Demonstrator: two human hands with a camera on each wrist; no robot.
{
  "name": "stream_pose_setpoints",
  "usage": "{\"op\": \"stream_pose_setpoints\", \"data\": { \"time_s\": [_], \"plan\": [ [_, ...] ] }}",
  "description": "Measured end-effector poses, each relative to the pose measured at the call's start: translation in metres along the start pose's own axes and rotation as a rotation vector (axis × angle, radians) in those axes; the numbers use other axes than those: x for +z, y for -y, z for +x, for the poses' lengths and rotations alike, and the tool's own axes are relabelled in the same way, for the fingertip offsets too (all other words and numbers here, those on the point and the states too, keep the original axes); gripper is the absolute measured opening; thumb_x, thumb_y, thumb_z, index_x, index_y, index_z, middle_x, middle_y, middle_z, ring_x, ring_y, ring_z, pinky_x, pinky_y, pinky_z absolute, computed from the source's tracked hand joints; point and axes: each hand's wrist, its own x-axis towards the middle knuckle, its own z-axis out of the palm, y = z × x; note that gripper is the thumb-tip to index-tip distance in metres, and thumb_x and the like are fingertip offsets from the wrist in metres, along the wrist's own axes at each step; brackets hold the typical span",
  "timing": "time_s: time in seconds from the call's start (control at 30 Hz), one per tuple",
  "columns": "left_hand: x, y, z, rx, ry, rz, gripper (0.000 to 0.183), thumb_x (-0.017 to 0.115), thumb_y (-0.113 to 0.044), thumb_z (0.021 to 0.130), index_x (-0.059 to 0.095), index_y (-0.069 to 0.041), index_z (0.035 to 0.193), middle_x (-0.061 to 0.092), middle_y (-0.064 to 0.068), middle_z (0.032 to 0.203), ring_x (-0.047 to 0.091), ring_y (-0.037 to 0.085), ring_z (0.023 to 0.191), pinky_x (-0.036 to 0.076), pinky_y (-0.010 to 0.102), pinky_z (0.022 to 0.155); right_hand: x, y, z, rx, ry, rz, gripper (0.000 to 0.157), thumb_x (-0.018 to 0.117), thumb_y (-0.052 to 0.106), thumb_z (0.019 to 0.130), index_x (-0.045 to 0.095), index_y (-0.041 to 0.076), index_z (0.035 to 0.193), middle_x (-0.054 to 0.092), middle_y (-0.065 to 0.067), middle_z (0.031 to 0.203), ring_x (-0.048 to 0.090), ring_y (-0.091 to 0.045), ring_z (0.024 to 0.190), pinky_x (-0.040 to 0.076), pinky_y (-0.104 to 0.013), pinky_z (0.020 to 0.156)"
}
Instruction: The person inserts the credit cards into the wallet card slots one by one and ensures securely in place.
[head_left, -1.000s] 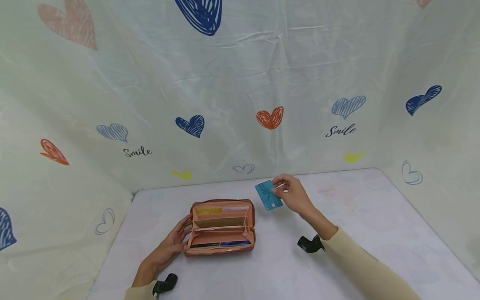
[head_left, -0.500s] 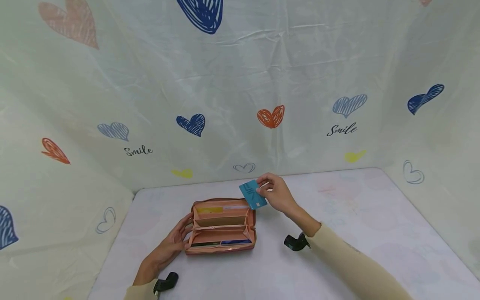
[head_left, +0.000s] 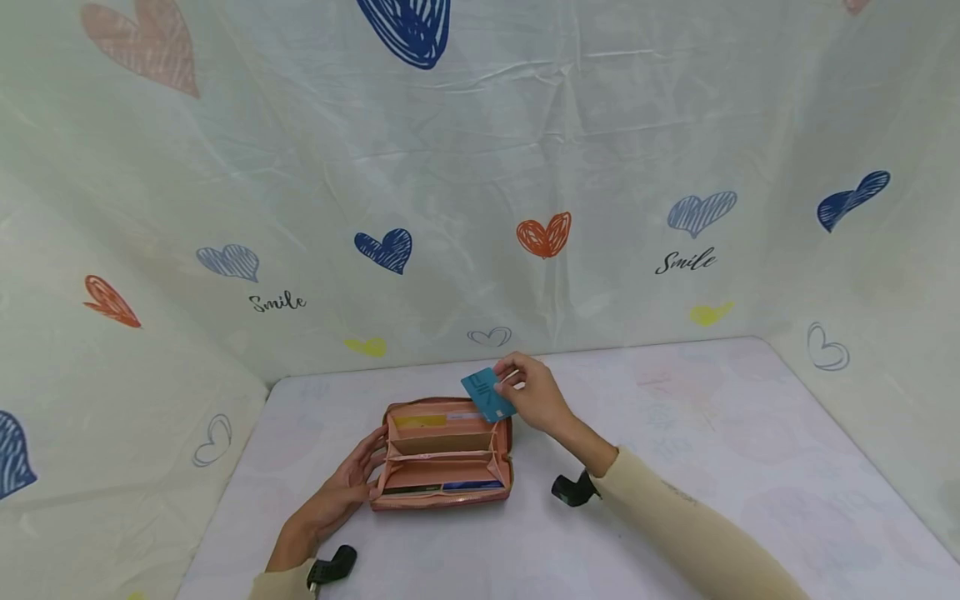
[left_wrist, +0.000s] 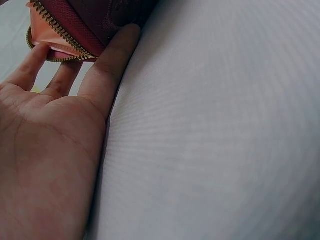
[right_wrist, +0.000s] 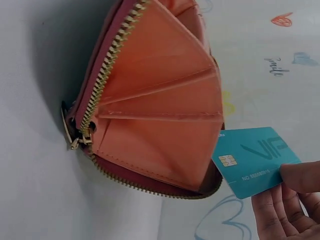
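Note:
A pink zip-around wallet [head_left: 442, 468] stands unzipped on the table, its peach compartments spread. My left hand [head_left: 341, 492] holds its left side; in the left wrist view the fingers [left_wrist: 107, 70] touch the wallet's maroon outer cover [left_wrist: 107, 17] and zip edge. Between thumb and fingers, my right hand [head_left: 531, 394] pinches a teal card [head_left: 487, 395] marked VIP. That card is tilted and overlaps the wallet's far right corner in the head view. In the right wrist view, the card's chip end lies beside the peach gusset [right_wrist: 160, 130]; whether they touch, I cannot tell.
Slots in the wallet hold a yellow card [head_left: 420, 421] at the back and dark and blue cards [head_left: 472, 485] at the front. The white tabletop [head_left: 675, 450] meets a hanging sheet [head_left: 465, 167] printed with hearts behind and at the sides.
My right hand has carried the teal card leftward, from beside the wallet to over its far right corner. My left hand and the wallet have stayed in place.

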Motion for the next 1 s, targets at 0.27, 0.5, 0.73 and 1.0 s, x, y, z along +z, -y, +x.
{"op": "stream_pose_setpoints", "data": {
  "time_s": [0.27,0.5,0.73,1.0],
  "plan": [
    [0.001,-0.001,0.0,-0.013,-0.009,0.009,0.098,0.069,-0.006,0.095,0.006,-0.008,0.17,0.01,0.011,0.169,0.043,-0.002,0.136,0.042,0.022,0.108,0.011,-0.001,0.002,-0.033,0.011,-0.055,0.016,0.071,-0.008,0.094,0.069,0.001,0.107,0.071,-0.013,0.104,0.07,-0.026,0.093,0.06,-0.033,0.078],
    [0.001,-0.001,0.0,-0.018,-0.016,0.015,0.098,0.07,-0.006,0.094,0.008,-0.009,0.17,0.015,0.005,0.166,0.043,-0.002,0.136,0.042,0.021,0.108,0.015,-0.003,0.003,-0.069,0.069,-0.108,0.016,0.07,-0.007,0.096,0.069,0.003,0.108,0.072,-0.012,0.108,0.07,-0.026,0.099,0.06,-0.032,0.081],
    [0.001,-0.001,0.001,-0.029,-0.023,0.01,0.097,0.069,-0.005,0.095,0.008,-0.008,0.17,0.014,0.008,0.167,0.044,-0.003,0.136,0.043,0.021,0.108,0.018,-0.005,0.003,-0.151,0.098,-0.194,0.019,0.071,-0.008,0.095,0.069,0.004,0.11,0.072,-0.01,0.11,0.07,-0.024,0.099,0.06,-0.032,0.082],
    [0.001,-0.001,0.001,-0.03,-0.016,0.006,0.097,0.069,-0.004,0.095,0.006,-0.007,0.17,0.009,0.012,0.17,0.044,-0.004,0.136,0.043,0.021,0.108,0.02,-0.003,0.005,-0.188,0.13,-0.287,0.018,0.071,-0.007,0.095,0.069,0.004,0.11,0.072,-0.009,0.109,0.071,-0.022,0.096,0.06,-0.029,0.08]
  ]
}}
